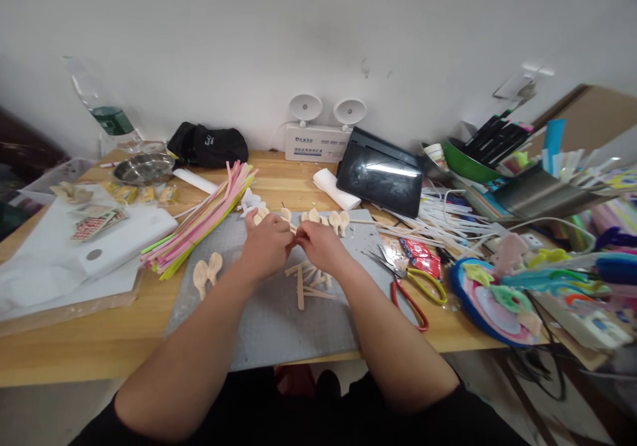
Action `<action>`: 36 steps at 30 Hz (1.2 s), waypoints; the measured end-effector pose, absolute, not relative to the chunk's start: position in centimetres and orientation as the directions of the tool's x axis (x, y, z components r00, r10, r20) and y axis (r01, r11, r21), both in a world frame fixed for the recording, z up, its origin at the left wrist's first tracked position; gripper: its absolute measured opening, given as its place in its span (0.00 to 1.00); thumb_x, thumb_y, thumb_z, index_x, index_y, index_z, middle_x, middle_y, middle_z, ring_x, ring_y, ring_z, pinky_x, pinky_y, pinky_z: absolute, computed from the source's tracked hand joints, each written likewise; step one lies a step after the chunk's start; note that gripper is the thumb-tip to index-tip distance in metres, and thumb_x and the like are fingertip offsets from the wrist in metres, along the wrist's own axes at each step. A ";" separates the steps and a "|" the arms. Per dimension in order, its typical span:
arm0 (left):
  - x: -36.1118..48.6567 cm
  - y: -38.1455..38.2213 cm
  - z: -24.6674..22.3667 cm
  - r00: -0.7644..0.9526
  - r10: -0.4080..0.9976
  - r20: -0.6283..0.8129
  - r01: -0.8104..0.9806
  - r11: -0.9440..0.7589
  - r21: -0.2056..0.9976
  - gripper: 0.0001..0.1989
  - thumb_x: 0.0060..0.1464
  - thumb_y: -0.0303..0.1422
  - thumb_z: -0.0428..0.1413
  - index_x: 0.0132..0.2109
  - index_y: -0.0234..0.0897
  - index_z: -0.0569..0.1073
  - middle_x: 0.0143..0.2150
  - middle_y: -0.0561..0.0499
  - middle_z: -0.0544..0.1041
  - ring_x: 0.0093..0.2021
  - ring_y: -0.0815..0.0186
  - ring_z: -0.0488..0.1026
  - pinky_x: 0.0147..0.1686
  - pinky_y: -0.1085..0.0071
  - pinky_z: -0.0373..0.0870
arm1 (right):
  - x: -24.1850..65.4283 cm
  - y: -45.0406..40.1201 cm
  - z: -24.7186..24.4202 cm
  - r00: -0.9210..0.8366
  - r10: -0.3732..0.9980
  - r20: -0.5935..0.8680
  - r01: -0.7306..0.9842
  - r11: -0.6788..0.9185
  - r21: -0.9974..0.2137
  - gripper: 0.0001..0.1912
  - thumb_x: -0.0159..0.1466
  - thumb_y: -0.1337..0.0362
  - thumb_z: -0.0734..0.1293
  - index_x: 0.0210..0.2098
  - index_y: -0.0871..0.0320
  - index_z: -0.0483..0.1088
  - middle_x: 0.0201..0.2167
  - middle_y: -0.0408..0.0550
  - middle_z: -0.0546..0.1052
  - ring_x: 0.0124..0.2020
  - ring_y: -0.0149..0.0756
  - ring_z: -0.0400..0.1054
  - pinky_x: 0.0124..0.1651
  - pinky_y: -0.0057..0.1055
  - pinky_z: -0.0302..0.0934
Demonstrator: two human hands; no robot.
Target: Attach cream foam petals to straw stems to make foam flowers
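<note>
My left hand [267,243] and my right hand [322,245] meet over the grey mat [279,346], fingers closed and pinched together. A small pale piece shows between their fingertips, mostly hidden by the fingers. Just beyond my hands lies a row of cream, spoon-shaped pieces [334,220], partly covered by them. Two more cream spoon-shaped pieces [200,273] rest on the mat to the left. Several short cream strips [300,290] lie loosely crossed below my right hand.
Pink and yellow-green fuzzy stems [204,223] lie left of the mat. To its right are red-handled pliers [409,303], yellow-handled scissors [425,285] and a blue-rimmed round tray [462,300]. Behind stand a black tablet [383,174], a white roll [336,188] and a metal bowl [144,168].
</note>
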State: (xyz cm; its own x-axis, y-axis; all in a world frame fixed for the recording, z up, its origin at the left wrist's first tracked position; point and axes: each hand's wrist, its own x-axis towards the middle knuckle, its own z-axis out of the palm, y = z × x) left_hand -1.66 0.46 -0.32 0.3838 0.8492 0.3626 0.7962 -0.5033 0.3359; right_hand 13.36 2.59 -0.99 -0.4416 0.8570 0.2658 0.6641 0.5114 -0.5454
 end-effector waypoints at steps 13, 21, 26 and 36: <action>-1.1 0.2 0.1 0.311 0.947 0.077 0.085 -0.108 0.991 0.08 0.43 0.36 0.55 0.25 0.34 0.71 0.28 0.50 0.70 0.32 0.67 0.66 0.36 0.69 0.60 | 15.6 3.0 -0.1 -0.536 0.812 0.231 -0.305 0.070 -0.950 0.12 0.51 0.60 0.68 0.34 0.56 0.71 0.35 0.47 0.70 0.36 0.31 0.65 0.37 0.30 0.62; -0.7 -0.4 0.3 0.379 0.924 -0.052 -0.268 0.164 0.949 0.04 0.37 0.30 0.57 0.21 0.33 0.71 0.22 0.53 0.70 0.28 0.70 0.66 0.36 0.71 0.60 | 14.8 2.6 -0.6 -0.587 0.779 0.223 -0.331 0.021 -0.943 0.25 0.42 0.58 0.73 0.40 0.52 0.68 0.31 0.43 0.68 0.28 0.28 0.64 0.30 0.29 0.63; -0.6 -0.8 0.4 0.483 0.872 -0.078 -0.285 0.241 0.928 0.03 0.36 0.29 0.57 0.22 0.33 0.73 0.22 0.53 0.71 0.27 0.71 0.65 0.34 0.72 0.60 | 15.1 2.8 -0.4 -0.589 0.749 0.304 -0.254 0.186 -0.949 0.14 0.42 0.59 0.73 0.29 0.54 0.73 0.30 0.44 0.68 0.33 0.31 0.63 0.37 0.31 0.61; -0.7 -0.3 0.0 0.296 0.945 0.140 0.042 -0.159 0.986 0.10 0.43 0.36 0.54 0.22 0.34 0.66 0.25 0.54 0.66 0.27 0.71 0.61 0.32 0.72 0.58 | 14.7 3.3 -0.8 -0.465 0.826 0.318 -0.220 0.240 -0.946 0.12 0.46 0.59 0.71 0.22 0.58 0.66 0.26 0.42 0.65 0.30 0.29 0.61 0.33 0.28 0.57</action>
